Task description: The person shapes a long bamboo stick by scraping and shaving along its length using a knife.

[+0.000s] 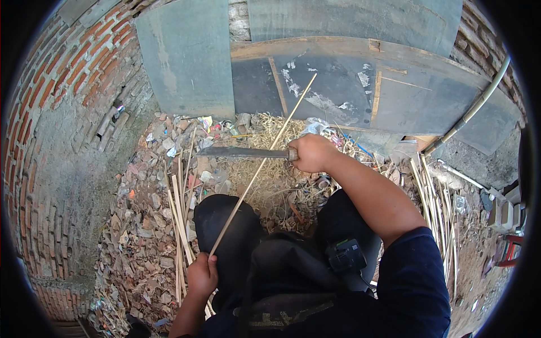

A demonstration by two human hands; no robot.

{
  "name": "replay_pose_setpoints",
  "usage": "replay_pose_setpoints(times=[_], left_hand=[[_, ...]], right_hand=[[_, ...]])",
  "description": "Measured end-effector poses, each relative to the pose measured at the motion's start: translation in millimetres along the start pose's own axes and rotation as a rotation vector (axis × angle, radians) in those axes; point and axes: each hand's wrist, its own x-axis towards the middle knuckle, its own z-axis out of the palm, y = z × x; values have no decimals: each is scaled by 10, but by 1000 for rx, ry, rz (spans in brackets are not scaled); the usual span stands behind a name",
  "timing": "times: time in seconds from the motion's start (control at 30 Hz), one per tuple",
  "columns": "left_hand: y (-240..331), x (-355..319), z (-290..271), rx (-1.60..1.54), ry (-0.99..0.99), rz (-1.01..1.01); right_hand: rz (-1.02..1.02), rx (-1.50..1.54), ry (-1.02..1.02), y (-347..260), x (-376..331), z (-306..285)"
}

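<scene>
My left hand (202, 276), low and left of centre, is closed round the lower end of a long thin bamboo strip (244, 194). The strip slants up and to the right, past my left knee, toward the dark panel. My right hand (315, 153) grips the short handle of a machete (245, 152) whose long dark blade points left. Blade and strip cross near the middle of the view; whether they touch I cannot tell. Pale curled shavings (267, 132) lie on the ground beyond and below the blade.
Several bamboo strips (179, 225) lie left of my legs, and another bundle (431, 197) lies at the right. Rubble and litter (141, 225) cover the ground. A brick wall (62, 124) stands left, panels (186, 62) stand ahead, and a pole (473, 107) leans at right.
</scene>
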Motion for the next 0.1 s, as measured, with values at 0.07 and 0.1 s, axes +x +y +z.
replay_pose_setpoints(times=[0.07,0.1], left_hand=[[22,9,12,14,15,10],[-12,7,-3,15,0,18]], right_hand=[[31,22,24,103,14,40],[55,49,53,146,44,41]])
